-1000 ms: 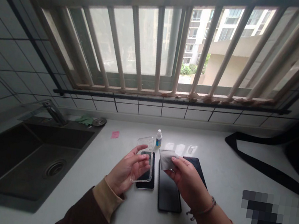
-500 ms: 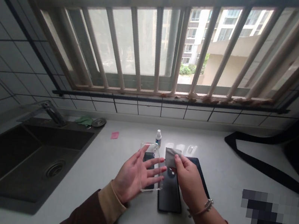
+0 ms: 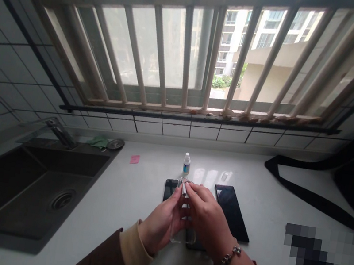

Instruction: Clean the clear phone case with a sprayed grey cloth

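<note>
My left hand (image 3: 160, 219) holds a clear phone case (image 3: 179, 229) nearly edge-on above the white counter (image 3: 141, 189). My right hand (image 3: 206, 220) presses a small grey cloth (image 3: 184, 188) against the case, fingers closed on it. Both hands meet over the counter's middle. A black phone (image 3: 171, 187) lies behind my left hand. A second black phone (image 3: 232, 210) lies to the right. A third dark phone (image 3: 194, 244) is mostly hidden under my right hand. A small white dropper bottle (image 3: 186, 164) stands just behind.
A dark sink (image 3: 30, 185) with a tap (image 3: 59, 131) fills the left. A pink note (image 3: 134, 159), a green rag (image 3: 100, 141) and a metal plug (image 3: 116, 143) lie near it. A black bag strap (image 3: 308, 196) runs along the right. A barred window rises behind.
My left hand turned the clear case from flat to nearly edge-on. My right hand brought the grey cloth onto it, so both hands now meet.
</note>
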`<act>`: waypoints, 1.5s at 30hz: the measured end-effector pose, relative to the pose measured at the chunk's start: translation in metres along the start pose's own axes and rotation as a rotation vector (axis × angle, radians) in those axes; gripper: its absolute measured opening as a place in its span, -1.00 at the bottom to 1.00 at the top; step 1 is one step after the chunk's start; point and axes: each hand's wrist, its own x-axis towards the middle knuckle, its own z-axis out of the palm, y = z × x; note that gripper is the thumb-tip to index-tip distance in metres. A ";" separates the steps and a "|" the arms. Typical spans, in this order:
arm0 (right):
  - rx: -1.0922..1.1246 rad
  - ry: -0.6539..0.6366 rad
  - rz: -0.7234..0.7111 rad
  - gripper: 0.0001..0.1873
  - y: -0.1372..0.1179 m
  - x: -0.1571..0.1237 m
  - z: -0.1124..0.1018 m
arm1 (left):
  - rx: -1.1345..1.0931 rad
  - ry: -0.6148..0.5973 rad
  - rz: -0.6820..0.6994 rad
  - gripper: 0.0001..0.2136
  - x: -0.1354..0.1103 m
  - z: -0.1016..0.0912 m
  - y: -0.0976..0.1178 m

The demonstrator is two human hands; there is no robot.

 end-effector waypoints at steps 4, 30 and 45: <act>-0.016 0.035 -0.030 -0.45 -0.002 -0.001 0.000 | -0.020 -0.025 -0.016 -0.51 0.001 -0.001 -0.002; 0.177 -0.291 -0.318 -0.61 -0.019 -0.002 0.003 | -0.048 0.243 0.135 -0.35 0.003 -0.013 0.030; -0.109 -0.043 -0.329 -0.53 -0.006 -0.002 0.011 | -0.186 0.101 0.033 -0.47 0.002 -0.001 0.011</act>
